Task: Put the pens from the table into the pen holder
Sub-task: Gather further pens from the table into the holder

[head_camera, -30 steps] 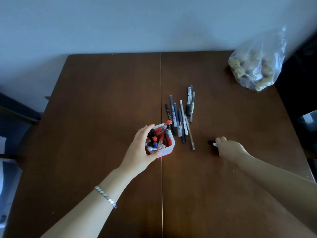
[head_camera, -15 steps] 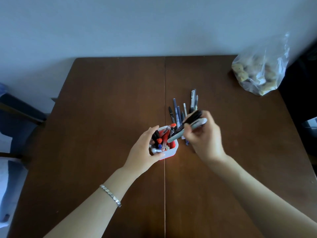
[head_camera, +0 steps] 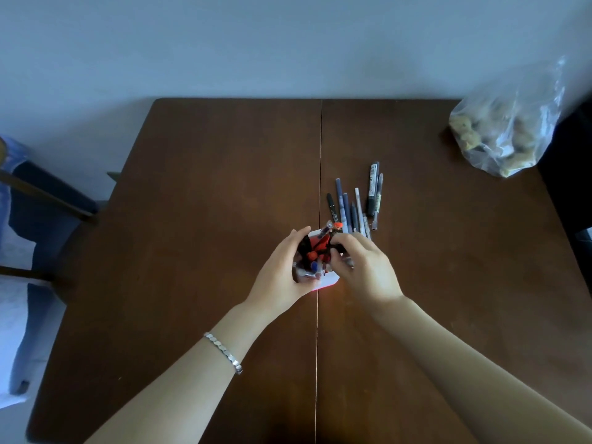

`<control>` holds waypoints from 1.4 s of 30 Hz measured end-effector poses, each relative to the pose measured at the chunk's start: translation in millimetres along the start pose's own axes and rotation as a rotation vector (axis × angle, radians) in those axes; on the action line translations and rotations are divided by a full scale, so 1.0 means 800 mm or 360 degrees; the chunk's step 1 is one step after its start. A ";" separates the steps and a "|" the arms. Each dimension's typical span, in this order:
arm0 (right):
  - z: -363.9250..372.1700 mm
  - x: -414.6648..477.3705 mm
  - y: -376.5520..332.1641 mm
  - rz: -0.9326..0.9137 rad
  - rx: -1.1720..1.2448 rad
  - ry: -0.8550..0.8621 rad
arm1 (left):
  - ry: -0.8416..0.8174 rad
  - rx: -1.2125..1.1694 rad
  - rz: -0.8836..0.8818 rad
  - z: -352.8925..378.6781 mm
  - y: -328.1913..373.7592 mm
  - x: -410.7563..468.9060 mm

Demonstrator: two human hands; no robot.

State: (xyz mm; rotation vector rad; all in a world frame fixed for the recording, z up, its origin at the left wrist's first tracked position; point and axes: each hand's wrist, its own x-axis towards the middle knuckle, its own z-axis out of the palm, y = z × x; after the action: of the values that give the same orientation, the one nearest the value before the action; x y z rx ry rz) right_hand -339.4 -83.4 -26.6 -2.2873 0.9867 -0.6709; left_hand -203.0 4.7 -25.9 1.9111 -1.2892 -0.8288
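A small white and red pen holder (head_camera: 330, 280) stands at the middle of the brown table (head_camera: 192, 203), packed with several pens and markers (head_camera: 312, 256). My left hand (head_camera: 282, 277) wraps around its left side. My right hand (head_camera: 365, 267) is over the holder's right rim, fingers closed on a grey pen (head_camera: 347, 260) whose far end reaches into the holder. Several more pens (head_camera: 355, 206) lie side by side on the table just behind the holder; the nearest ends are hidden by my right hand.
A clear plastic bag (head_camera: 509, 123) with lumpy brownish contents sits at the table's far right corner. A chair with blue fabric (head_camera: 35, 203) stands off the left edge. A wall runs behind the table.
My right hand picked up a pen from the table at the right, carried it left and lowered it over the holder. My left hand kept its hold on the holder.
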 end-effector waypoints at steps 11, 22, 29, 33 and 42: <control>0.007 0.008 -0.005 0.0245 -0.0174 -0.0548 | 0.0000 0.0045 0.0048 -0.002 -0.005 0.003; 0.007 -0.005 0.097 0.1168 -0.0308 -0.0557 | -0.0025 0.0040 0.0010 -0.002 -0.004 0.004; 0.024 0.066 0.107 0.1246 -0.0179 -0.0520 | -0.0051 0.0116 0.0022 -0.003 0.000 0.007; 0.038 0.088 0.104 0.1377 -0.0287 -0.0511 | -0.0072 0.0124 -0.0029 -0.004 0.001 0.008; 0.008 0.059 0.080 0.1314 -0.0161 -0.0549 | -0.0050 0.0050 0.0010 -0.007 -0.001 0.007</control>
State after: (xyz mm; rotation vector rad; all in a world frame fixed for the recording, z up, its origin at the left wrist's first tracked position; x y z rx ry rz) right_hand -338.1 -154.5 -62.5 -1.7342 1.6342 0.1172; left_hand -196.5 0.8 -24.1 1.9244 -1.3334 -0.8430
